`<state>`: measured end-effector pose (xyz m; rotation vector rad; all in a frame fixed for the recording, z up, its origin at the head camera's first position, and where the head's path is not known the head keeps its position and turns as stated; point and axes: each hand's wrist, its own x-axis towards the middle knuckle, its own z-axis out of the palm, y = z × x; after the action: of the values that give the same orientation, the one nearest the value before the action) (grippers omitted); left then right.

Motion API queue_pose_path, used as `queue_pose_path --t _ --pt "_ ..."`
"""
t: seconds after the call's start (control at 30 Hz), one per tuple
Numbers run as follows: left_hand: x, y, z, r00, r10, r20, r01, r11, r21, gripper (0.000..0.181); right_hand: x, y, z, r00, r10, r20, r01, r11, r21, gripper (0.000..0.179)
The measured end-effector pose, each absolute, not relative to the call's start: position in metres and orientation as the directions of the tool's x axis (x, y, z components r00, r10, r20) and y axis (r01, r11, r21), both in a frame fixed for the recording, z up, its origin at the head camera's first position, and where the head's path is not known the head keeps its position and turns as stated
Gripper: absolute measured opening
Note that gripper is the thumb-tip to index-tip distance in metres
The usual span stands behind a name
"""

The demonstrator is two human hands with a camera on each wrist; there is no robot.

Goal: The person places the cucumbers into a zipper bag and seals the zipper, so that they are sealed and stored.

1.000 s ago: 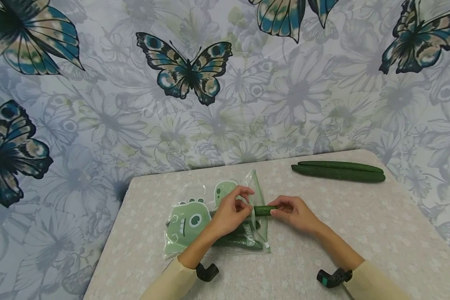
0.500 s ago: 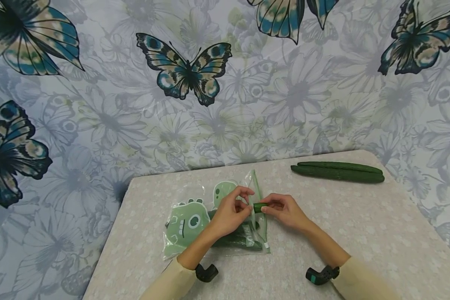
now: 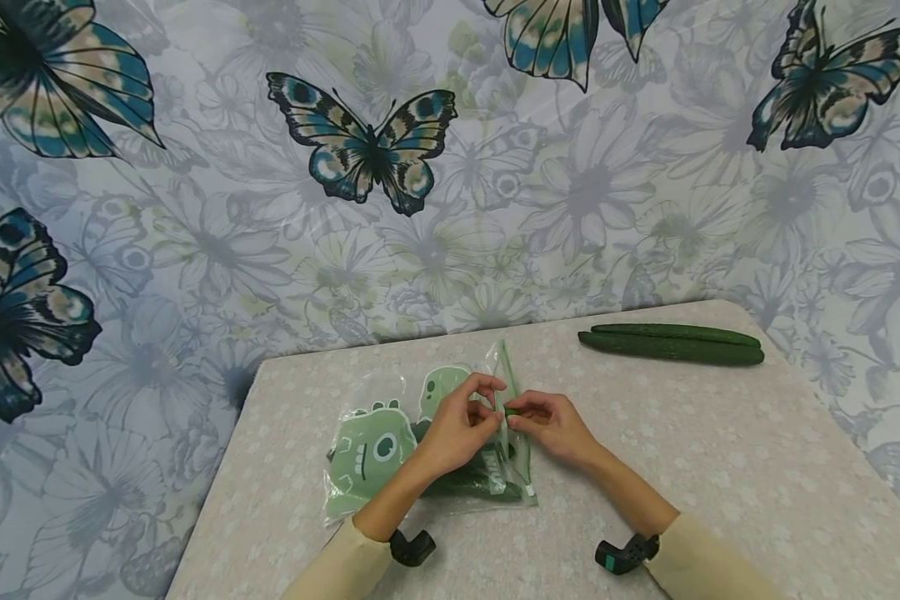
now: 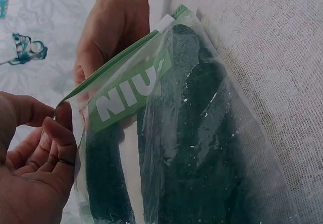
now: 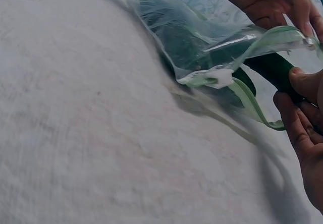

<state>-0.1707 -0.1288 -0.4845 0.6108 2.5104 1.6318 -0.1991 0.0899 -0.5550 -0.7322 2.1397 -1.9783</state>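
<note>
A clear zip bag [image 3: 371, 460] with green cartoon figures lies on the table, its green-edged mouth facing right. My left hand [image 3: 456, 429] pinches the edge of that mouth and holds it apart. With thumb and fingers my right hand [image 3: 558, 427] grips the end of a cucumber [image 5: 276, 71], most of whose length is inside the bag. Only a short stub shows outside the opening, and my fingertips are right at the rim. Through the plastic in the left wrist view another dark green cucumber [image 4: 194, 133] shows beside it. A white slider [image 5: 219, 77] sits at one end of the zip.
Two long cucumbers [image 3: 675, 345] lie side by side at the back right of the table. A pale patterned cloth [image 3: 720, 442] covers the table. Behind its far edge hangs a butterfly-print backdrop [image 3: 555, 208]. Each wrist wears a black camera mount [image 3: 412, 547].
My right hand has moved left and pushed the cucumber deeper into the bag, so less of it sticks out. The left hand has kept its hold on the bag's mouth.
</note>
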Motion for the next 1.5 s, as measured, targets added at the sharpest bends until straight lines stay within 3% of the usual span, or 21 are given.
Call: queue_pose_path --t 0.3,0.47,0.6,0.97,1.23,1.5 --pt "-0.171 -0.131 -0.486 -0.917 0.370 0.146 0.282 0.344 0.896 0.037 -0.197 0.076 -0.557 -0.887 -0.415 0.201 -0.248 0.061 -0.967 0.019" --pt "-0.173 -0.132 -0.487 -0.919 0.363 0.156 0.288 0.343 0.894 0.038 -0.195 0.075 -0.559 -0.889 -0.420 0.183 -0.280 0.180 -0.943 0.020" --pt "-0.174 -0.132 -0.488 -0.920 0.360 0.153 0.284 0.346 0.894 0.038 -0.192 0.077 -0.562 -0.879 -0.452 0.155 -0.303 0.278 -0.911 0.025" --pt "-0.170 -0.135 -0.488 -0.932 0.341 0.121 0.248 0.358 0.900 0.038 -0.186 0.089 -0.549 -0.846 -0.531 0.052 -0.293 0.380 -0.877 0.037" --pt "-0.167 -0.133 -0.485 -0.935 0.339 0.104 0.234 0.368 0.900 0.035 -0.183 0.098 -0.543 -0.838 -0.519 0.168 -0.420 0.419 -0.805 0.032" --pt "-0.167 -0.133 -0.487 -0.936 0.338 0.099 0.230 0.374 0.899 0.034 -0.183 0.127 -0.536 -0.869 -0.467 0.163 -0.378 0.415 -0.827 0.031"
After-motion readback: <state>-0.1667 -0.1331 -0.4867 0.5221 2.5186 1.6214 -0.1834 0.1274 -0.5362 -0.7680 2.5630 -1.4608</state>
